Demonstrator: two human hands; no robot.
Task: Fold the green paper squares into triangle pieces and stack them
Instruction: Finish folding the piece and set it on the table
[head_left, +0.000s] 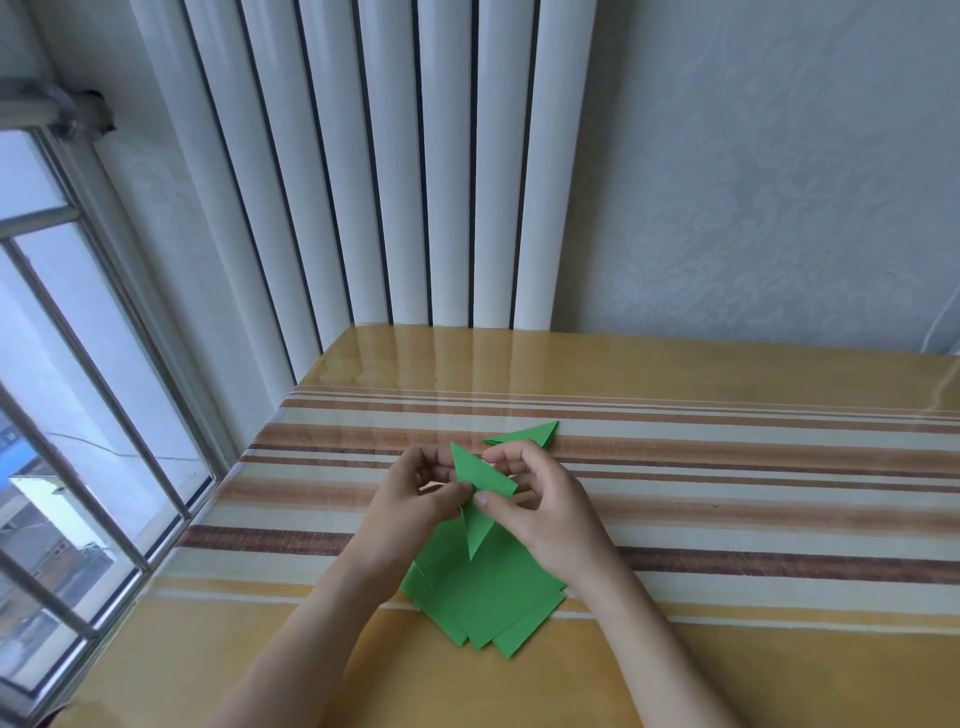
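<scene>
You are holding a half-folded green paper piece up off the bench between both hands, and both grips are grasping it: your left hand is pinching its left edge between thumb and fingers, while your right hand is pinching it from the right, thumb pressing near the middle. The piece's long axis is running from far-left to near-right across the top flap, and a narrow folded point is hanging down toward you just below the two thumbs. Directly beneath your grips and nearer to you, a loose pile of flat green paper squares is lying on the bench, fanned so that their corners are pointing toward you. Just beyond your right grip, a finished triangle piece is resting flat on the striped cloth, its sharp tip pointing to the right. No containers are showing in this view, and no writing is readable on anything.
</scene>
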